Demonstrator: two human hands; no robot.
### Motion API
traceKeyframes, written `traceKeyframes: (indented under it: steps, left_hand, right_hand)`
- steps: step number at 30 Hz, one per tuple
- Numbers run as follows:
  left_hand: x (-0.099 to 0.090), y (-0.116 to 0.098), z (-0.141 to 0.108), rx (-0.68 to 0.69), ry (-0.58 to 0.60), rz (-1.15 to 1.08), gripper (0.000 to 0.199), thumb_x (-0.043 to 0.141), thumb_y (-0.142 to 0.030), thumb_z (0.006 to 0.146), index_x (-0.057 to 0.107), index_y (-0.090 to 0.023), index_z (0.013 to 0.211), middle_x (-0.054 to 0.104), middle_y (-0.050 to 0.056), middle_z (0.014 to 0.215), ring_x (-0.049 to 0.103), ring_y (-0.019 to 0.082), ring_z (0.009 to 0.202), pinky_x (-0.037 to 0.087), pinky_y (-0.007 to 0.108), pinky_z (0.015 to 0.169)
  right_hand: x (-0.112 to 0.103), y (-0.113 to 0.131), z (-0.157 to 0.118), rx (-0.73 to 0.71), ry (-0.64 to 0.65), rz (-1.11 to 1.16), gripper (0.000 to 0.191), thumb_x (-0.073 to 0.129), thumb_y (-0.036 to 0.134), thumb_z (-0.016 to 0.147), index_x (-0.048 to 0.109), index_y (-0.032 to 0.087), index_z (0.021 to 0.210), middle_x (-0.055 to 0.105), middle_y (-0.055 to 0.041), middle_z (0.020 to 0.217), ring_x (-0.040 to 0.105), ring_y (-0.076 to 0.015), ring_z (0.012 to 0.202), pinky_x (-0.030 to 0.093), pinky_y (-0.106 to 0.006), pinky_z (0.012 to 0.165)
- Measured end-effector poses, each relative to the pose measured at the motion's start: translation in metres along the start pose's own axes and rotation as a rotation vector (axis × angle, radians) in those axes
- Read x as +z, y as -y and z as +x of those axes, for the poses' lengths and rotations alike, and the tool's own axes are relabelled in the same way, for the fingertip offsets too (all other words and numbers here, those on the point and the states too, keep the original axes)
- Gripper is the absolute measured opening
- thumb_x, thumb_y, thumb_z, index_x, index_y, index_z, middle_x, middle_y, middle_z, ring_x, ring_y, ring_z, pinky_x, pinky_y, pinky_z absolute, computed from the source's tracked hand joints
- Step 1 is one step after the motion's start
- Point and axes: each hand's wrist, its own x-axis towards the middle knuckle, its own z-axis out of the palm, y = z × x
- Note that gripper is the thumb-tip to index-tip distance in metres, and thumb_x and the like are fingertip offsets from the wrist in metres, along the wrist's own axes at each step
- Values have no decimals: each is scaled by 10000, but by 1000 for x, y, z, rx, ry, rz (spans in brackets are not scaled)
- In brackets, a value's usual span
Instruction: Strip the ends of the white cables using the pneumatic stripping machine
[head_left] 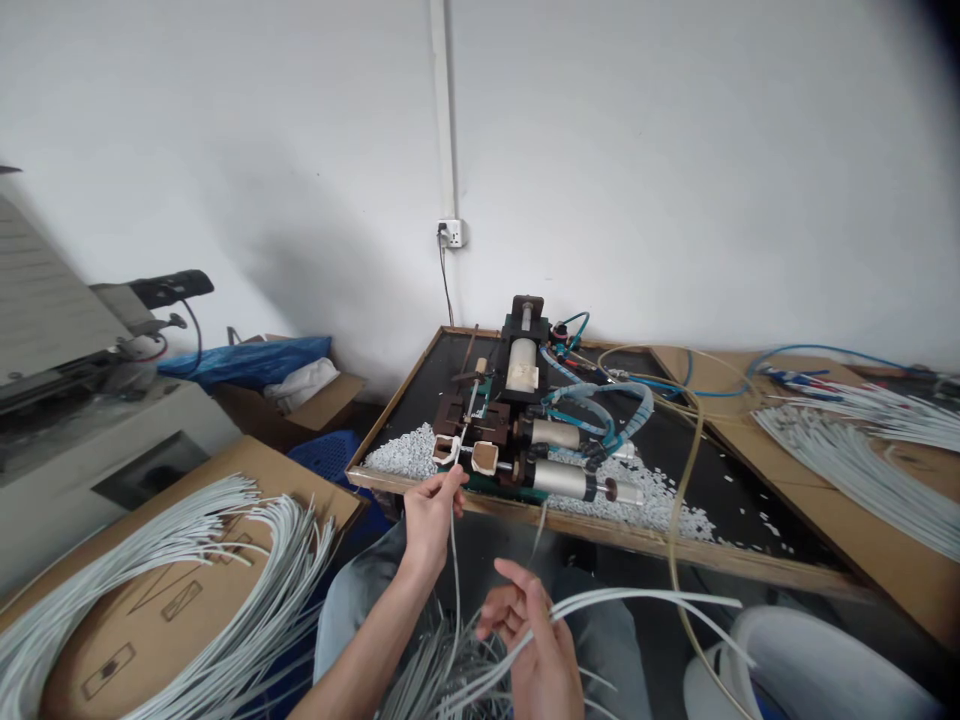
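Observation:
My left hand (429,518) is closed in a pinch on a white cable (455,570) just in front of a pneumatic wire-stripping machine (480,420). The upper end of that cable reaches the machine's jaws, and its lower part hangs down toward my lap. Lower and to the right, my right hand (538,640) has its fingers partly curled around several white cables (615,597). Their ends stick out to the right, past the thumb. A loose bundle of similar cables (427,670) lies across my lap, partly hidden by my arms.
Small white cut pieces (660,505) are heaped around the machine on the black, wood-edged table (750,500). Coiled cables (187,530) lie on cardboard at left; more cables (862,460) lie at right. A white bucket (810,650) stands lower right, with a yellowish hose (679,500) beside it.

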Motion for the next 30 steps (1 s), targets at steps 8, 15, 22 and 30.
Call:
traceKeyframes:
  steps: [8, 15, 22, 30]
  left_hand:
    - [3, 0, 1, 24, 1, 10, 355, 737, -471, 731, 723, -126, 647, 533, -32, 459, 435, 79, 432, 331, 197, 461]
    - [-1, -1, 4, 13, 22, -11, 383, 739, -499, 723, 723, -118, 677, 532, -29, 469, 432, 80, 424, 320, 198, 452]
    - [-7, -1, 0, 3, 100, -15, 398, 670, -508, 790, 722, -118, 849, 518, -40, 521, 439, 89, 448, 328, 200, 466]
    - [-19, -15, -19, 241, 22, 190, 259, 610, -400, 862, 710, -161, 858, 441, -58, 498, 408, 110, 475, 339, 214, 500]
  right_hand:
    - [0, 0, -1, -14, 7, 2, 440, 646, 595, 779, 731, 189, 923, 668, 3, 611, 596, -140, 546, 447, -264, 575]
    - [1, -1, -2, -39, 11, -3, 441, 633, 592, 792, 722, 172, 895, 646, -2, 595, 587, -136, 539, 445, -257, 565]
    - [-1, -4, 0, 33, 13, 38, 470, 696, 612, 724, 659, 145, 755, 291, 123, 495, 172, -8, 400, 154, -159, 398]
    - [0, -7, 4, 132, 241, 95, 660, 521, 830, 666, 582, 176, 727, 251, 134, 491, 92, -4, 348, 72, -155, 307]
